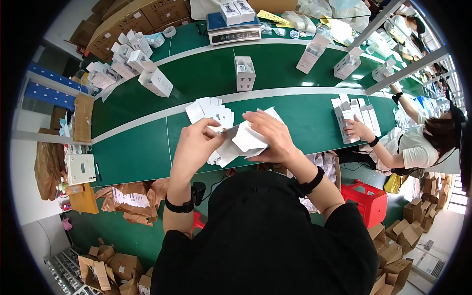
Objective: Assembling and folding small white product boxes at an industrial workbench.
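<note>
– So, the hands?
– Right hand (pixel 273 137) grips a white carton (pixel 250 139), flaps open. Left hand (pixel 197 143) at its left side, fingers curled toward thumb; can't tell if they pinch anything.
– Carton's position?
– By the counter's (pixel 132 156) near edge, mid-length. Flat white pieces (pixel 203 109) just beyond.
– Farther out?
– Toward the right end, a co-worker's hand (pixel 358 131) touches white boxes (pixel 366 118).
</note>
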### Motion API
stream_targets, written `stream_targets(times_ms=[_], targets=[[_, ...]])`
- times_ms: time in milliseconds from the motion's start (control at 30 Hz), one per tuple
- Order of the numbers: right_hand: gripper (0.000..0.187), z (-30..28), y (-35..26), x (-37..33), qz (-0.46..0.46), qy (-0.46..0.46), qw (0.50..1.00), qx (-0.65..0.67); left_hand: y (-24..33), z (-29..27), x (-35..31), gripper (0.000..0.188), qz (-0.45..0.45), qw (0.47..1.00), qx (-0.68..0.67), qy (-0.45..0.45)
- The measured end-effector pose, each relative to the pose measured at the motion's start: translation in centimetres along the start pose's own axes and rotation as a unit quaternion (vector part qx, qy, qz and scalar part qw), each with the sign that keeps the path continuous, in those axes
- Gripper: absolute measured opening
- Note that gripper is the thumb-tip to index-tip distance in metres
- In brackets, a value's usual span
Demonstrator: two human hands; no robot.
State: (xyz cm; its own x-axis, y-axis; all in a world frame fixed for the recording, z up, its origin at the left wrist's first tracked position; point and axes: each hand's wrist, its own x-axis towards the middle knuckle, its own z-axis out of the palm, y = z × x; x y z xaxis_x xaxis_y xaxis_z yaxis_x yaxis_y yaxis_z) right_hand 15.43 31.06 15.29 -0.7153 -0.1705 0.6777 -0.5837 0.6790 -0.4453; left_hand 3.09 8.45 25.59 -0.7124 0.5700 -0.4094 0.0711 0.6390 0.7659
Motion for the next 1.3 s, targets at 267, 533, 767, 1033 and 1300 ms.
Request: stream_targets(times_ms=[267,533,767,1033,1300], targets=[[0.087,-1.7,-4.4,2.9,0.162,0.099,0.938,0.289,-2.5,3.7,2.1,0.090,0.473,0.787,-0.374,-0.129],[0.048,-4.1,-8.7,7.1,0.331,0.189,0.895,0.232,2.3,7.3,1.2,0.061,0.384,0.796,-0.468,-0.010],[0.044,-2.7,-7.8,5.0,0.397,0.219,0.864,0.219,1.8,9.6,1.6,0.040,0.317,0.859,-0.401,-0.021],[0.040,-2.7,-7.3,4.7,0.410,0.227,0.831,0.301,1.2,10.0,1.4,0.029,0.343,0.866,-0.363,-0.006],[0.042,-1.9,-7.5,4.1,0.454,0.210,0.819,0.282,-0.4,9.9,1.9,0.015,0.323,0.895,-0.308,-0.020]])
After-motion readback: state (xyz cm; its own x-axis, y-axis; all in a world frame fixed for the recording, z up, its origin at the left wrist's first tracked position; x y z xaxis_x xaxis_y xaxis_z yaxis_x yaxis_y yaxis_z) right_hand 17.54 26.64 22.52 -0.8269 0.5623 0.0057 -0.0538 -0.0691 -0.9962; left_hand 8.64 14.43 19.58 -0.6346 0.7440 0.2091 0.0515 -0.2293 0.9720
